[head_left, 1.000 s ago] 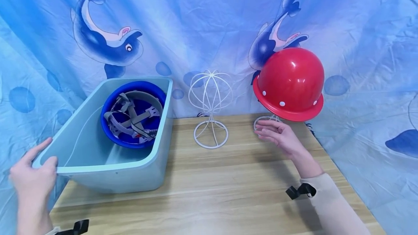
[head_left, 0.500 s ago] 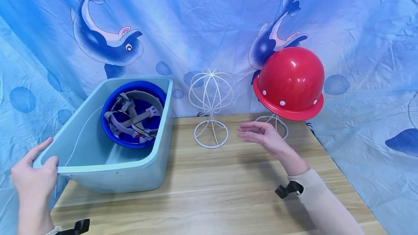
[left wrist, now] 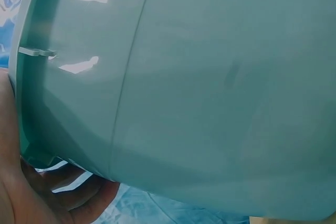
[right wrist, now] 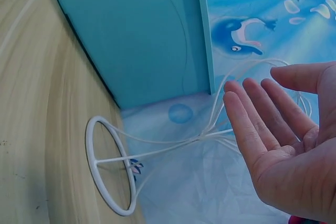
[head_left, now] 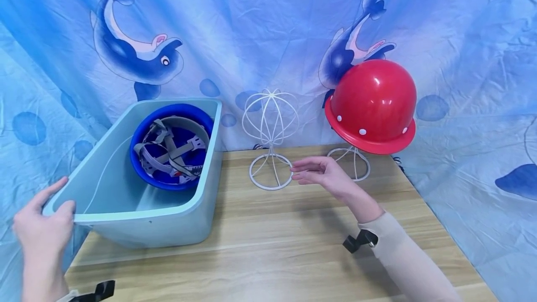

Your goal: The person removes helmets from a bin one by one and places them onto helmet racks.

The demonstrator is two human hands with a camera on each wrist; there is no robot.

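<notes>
At the near left corner of a pale blue-green plastic bin (head_left: pixel 134 218), my left hand (head_left: pixel 44 229) grips the rim, thumb on top and other fingers curled under it, as the left wrist view shows. Inside the bin a blue hard hat (head_left: pixel 174 146) lies upside down, its grey straps facing up. My right hand (head_left: pixel 325 178) hovers over the table, holding nothing, fingers extended leftward close to the base of a bare white wire stand (head_left: pixel 271 143). A red hard hat (head_left: pixel 373 106) sits tilted on a second wire stand (head_left: pixel 354 157), whose upper part it hides.
A wood-grain table (head_left: pixel 268 255) bears the bin and both stands. Blue dolphin-print cloth (head_left: pixel 260 27) hangs behind the table and along its sides. The bare stand is between the bin and the red hard hat.
My right hand has moved left, from below the red hard hat to near the bare wire stand's base. The left hand, bin and both hard hats stay put.
</notes>
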